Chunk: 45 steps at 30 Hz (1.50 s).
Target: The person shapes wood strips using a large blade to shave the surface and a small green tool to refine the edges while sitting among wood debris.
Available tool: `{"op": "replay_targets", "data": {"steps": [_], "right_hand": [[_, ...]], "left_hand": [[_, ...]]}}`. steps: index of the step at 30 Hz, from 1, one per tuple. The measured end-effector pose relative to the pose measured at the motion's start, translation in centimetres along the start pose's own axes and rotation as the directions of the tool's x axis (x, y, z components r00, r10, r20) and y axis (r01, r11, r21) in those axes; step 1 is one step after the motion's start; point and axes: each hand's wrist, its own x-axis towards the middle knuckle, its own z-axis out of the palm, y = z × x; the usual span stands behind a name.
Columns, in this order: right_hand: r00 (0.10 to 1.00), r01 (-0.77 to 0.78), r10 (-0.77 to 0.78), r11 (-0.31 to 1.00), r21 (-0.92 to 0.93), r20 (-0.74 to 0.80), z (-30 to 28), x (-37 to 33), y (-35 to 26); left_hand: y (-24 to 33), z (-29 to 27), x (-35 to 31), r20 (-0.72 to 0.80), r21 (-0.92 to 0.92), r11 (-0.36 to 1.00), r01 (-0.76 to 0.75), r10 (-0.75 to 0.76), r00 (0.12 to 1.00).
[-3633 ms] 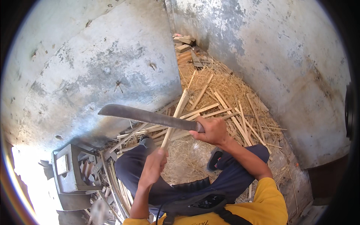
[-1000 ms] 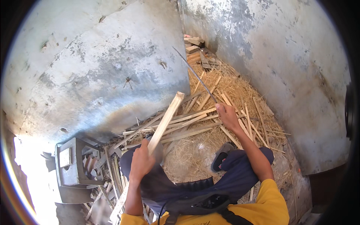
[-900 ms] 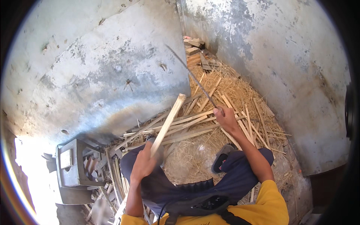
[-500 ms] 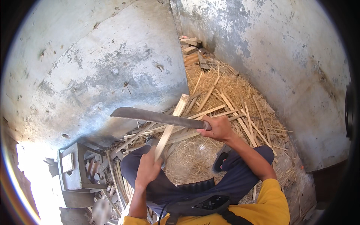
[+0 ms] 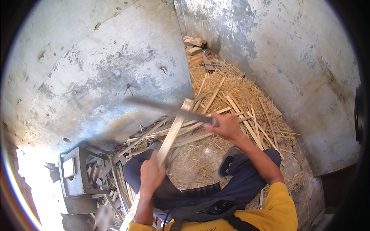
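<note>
My left hand is closed round the lower end of a pale split wooden stick, which slants up and away to the right. My right hand grips the handle of a machete. Its long dark blade, smeared by motion, reaches leftward and passes across the stick near the top end. Whether the blade touches the wood I cannot tell. My fingers partly cover the machete's handle.
Several split sticks lie scattered on straw and wood shavings before me. Bricks are piled in the far corner between worn walls. At left stands a grey box-like frame with debris in it.
The machete's blade has swung, its tip moving farther away and a little to the right, and it is now blurred. The stick has shifted slightly in my left hand's grip.
</note>
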Motion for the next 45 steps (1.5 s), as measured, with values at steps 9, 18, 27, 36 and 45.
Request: {"op": "replay_targets", "data": {"steps": [9, 18, 27, 36, 45], "right_hand": [[0.998, 0.063, -0.061, 0.994, -0.09, 0.025, 1.3, -1.1, -2.4], [0.947, -0.317, 0.319, 0.946, 0.074, -0.027, -1.6, 0.6, -1.5], [0.884, -0.445, 0.434, 0.668, 0.597, 0.174, -1.0, 0.2, 0.1], [0.952, -0.293, 0.282, 0.737, 0.609, 0.118, -1.8, -0.5, -1.0], [1.0, -0.016, 0.013, 0.993, 0.113, 0.027, -2.7, -0.1, -4.0]], "left_hand": [[-1.5, 1.1, -0.8, 0.035, -0.113, 0.993, -0.013, 0.017, 0.999], [-3.0, -0.3, -1.0, 0.062, -0.192, 0.981, 0.038, -0.027, 0.998], [-5.1, 0.1, 0.2, 0.72, -0.674, 0.41, 0.615, 0.174, 0.672], [-4.3, 0.8, 0.5, 0.614, -0.713, 0.513, 0.478, 0.128, 0.779], [-2.7, 2.4, -1.1, 0.262, -0.506, 0.861, 0.054, 0.094, 0.96]]}}
